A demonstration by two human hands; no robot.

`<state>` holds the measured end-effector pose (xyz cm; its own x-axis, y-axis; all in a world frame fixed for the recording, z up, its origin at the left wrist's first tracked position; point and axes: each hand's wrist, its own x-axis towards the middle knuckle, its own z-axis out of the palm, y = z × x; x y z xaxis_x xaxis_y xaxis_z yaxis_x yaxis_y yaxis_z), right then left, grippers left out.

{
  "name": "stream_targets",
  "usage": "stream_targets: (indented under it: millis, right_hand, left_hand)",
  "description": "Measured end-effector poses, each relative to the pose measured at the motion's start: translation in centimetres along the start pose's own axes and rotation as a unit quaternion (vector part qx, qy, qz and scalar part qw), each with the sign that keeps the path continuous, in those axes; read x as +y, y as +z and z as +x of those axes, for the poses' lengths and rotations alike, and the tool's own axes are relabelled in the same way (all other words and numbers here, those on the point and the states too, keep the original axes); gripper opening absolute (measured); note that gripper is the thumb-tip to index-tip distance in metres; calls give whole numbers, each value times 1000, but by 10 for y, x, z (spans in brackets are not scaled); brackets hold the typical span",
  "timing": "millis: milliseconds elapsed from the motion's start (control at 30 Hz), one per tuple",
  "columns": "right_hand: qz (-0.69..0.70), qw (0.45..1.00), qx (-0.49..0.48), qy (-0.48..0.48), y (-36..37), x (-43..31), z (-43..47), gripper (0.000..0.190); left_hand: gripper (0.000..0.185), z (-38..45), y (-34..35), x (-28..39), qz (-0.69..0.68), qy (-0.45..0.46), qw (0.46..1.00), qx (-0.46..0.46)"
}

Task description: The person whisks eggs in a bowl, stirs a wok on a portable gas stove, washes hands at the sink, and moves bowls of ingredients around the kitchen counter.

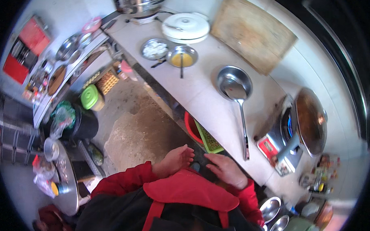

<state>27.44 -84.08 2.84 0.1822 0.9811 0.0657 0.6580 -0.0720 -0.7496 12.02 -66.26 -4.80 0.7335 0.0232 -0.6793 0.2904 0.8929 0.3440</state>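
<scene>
My left hand (175,159) is held in front of the red apron, palm inward and fingers slightly curled, with nothing in it. Across a small gap, my right hand (227,170) is empty too, fingers a little apart, by the counter's front edge. On the pale tiled counter (201,94) ahead, a steel bowl (227,74) has a long-handled steel ladle (242,120) resting in it. To the right a wok (311,120) sits on a gas stove (271,149) with a blue flame showing. Farther back, a metal bowl (183,56) contains yellow liquid, probably beaten egg, and a utensil.
Beside that bowl is a plate of white food (155,48). Behind stand a white lidded electric pan (185,27), a steel steamer (140,2) and a wooden cutting board (252,33). Baskets (209,137) sit below the counter. A bin (85,122) and a person (53,219) are at left.
</scene>
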Motion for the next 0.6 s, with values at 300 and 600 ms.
stream_targets:
  millis: [300, 600]
  right_hand:
    - [109, 975, -194, -18, 35, -22, 139, 39]
    - [73, 969, -197, -131, 131, -97, 370, 33]
  left_hand:
    - [34, -11, -58, 70, -28, 92, 993, 65]
    - [29, -64, -218, 234, -106, 198, 971, 85]
